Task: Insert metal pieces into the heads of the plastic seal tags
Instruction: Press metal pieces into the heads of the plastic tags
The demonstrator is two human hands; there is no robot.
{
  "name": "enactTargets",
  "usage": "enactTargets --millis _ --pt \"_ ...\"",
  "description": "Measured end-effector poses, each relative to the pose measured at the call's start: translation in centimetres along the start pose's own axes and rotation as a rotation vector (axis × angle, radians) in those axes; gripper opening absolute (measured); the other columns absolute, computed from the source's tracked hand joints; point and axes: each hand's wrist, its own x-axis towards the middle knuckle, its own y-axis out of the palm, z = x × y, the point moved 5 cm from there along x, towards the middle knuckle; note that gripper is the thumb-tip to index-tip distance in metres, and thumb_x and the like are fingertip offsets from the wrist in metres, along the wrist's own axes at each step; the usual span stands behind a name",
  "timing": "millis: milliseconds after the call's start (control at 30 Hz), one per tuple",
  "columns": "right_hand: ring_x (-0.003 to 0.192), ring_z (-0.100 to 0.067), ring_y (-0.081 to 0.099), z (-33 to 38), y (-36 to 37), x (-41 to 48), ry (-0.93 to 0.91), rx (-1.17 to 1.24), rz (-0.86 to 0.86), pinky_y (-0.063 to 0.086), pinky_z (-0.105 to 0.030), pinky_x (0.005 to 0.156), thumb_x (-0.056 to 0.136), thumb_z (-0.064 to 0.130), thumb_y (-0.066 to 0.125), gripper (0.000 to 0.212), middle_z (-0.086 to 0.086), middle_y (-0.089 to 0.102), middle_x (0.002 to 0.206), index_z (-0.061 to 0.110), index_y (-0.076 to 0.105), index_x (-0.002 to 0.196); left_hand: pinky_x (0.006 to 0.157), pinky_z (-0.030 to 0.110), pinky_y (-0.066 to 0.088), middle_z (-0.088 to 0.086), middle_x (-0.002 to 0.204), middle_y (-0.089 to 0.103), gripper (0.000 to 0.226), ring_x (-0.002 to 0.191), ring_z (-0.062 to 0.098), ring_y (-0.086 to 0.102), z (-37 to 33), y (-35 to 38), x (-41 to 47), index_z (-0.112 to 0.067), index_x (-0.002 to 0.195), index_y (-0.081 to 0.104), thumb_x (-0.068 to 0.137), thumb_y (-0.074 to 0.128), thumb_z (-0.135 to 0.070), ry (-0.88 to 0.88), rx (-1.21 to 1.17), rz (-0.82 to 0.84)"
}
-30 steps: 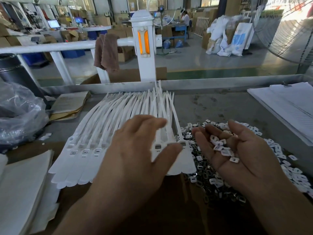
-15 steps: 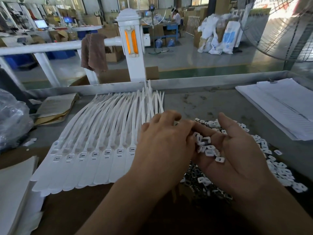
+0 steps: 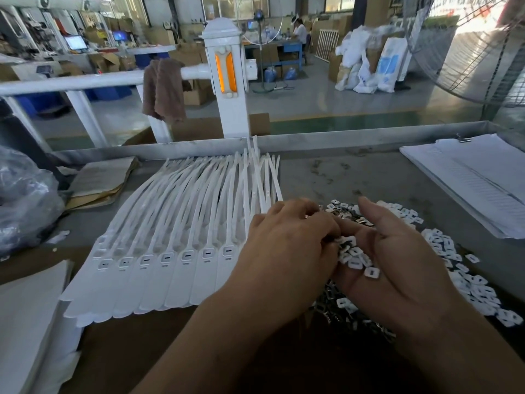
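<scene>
Counter (image 3: 355,177), grey, raised rim on far side. Seal tags (image 3: 176,231) laid out in a fan left of centre: flat white heads near, each with a small slot, thin tails running far and bunching together toward the rim. Loose pile of pieces (image 3: 466,280) on the right of the counter, white squares mixed with dark metal ones, reaching in under both hands. Right hand (image 3: 397,268) palm up, loosely cupped, thumb straight and pointing far, a small heap of the same pieces lying in the palm. Left hand (image 3: 287,251) back up, just right of the tag heads, fingers curled down into the right palm and touching the heap; fingertips hidden, so cannot tell whether a piece is pinched. Stack of paper (image 3: 468,183) far right. Crumpled plastic bag (image 3: 22,200) far left, worn brown folder (image 3: 99,180) beside it. White sheets (image 3: 25,322) at near left.
</scene>
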Motion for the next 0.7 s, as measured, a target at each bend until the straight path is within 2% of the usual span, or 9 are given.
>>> enactTargets --millis 133,267,433,567,700 --pt "0.09 -0.032 0.074 0.1 -0.3 0.3 -0.016 -0.009 -0.017 0.06 -0.039 0.073 0.094 0.04 0.045 0.058 -0.027 0.07 0.109 -0.011 0.071 0.107 0.094 0.034 0.04 -0.011 0.117 0.057 0.011 0.108 0.009 0.05 -0.1 -0.2 0.1 -0.032 0.093 0.067 0.09 0.057 -0.032 -0.015 -0.056 -0.057" --pt "0.077 -0.026 0.073 0.1 -0.2 0.2 -0.03 -0.025 -0.02 0.06 -0.037 0.068 0.092 0.036 0.048 0.051 -0.02 0.073 0.094 -0.006 0.076 0.097 0.094 0.034 0.038 -0.012 0.111 0.058 0.013 0.103 0.007 0.051 0.0 -0.3 0.2 -0.026 0.091 0.065 0.094 0.052 -0.029 -0.039 -0.059 -0.104" --pt "0.077 -0.024 0.068 0.0 -0.6 0.2 -0.033 -0.216 -0.065 0.06 -0.035 0.07 0.092 0.034 0.054 0.035 -0.014 0.069 0.092 0.007 0.077 0.088 0.089 0.03 0.038 -0.011 0.101 0.058 0.016 0.092 0.006 0.053 -0.2 -0.5 0.2 -0.024 0.09 0.061 0.093 0.048 -0.033 -0.094 -0.089 -0.177" --pt "0.056 -0.015 0.053 0.5 -0.9 -0.2 -0.062 -0.462 -0.084 0.046 -0.028 0.054 0.092 0.042 0.059 0.028 -0.003 0.057 0.07 0.02 0.067 0.078 0.073 0.029 0.038 -0.013 0.087 0.052 0.015 0.073 0.004 0.048 -0.7 -0.9 0.3 -0.027 0.081 0.052 0.087 0.042 -0.036 -0.121 -0.13 -0.198" --pt "0.039 -0.005 0.039 0.8 -0.4 -0.3 -0.067 -0.524 -0.03 0.032 -0.018 0.04 0.099 0.04 0.053 0.033 0.007 0.045 0.053 0.022 0.059 0.071 0.072 0.029 0.039 -0.013 0.084 0.049 0.009 0.075 0.003 0.048 -1.0 -1.0 0.3 -0.029 0.084 0.05 0.091 0.048 -0.034 -0.146 -0.146 -0.213"
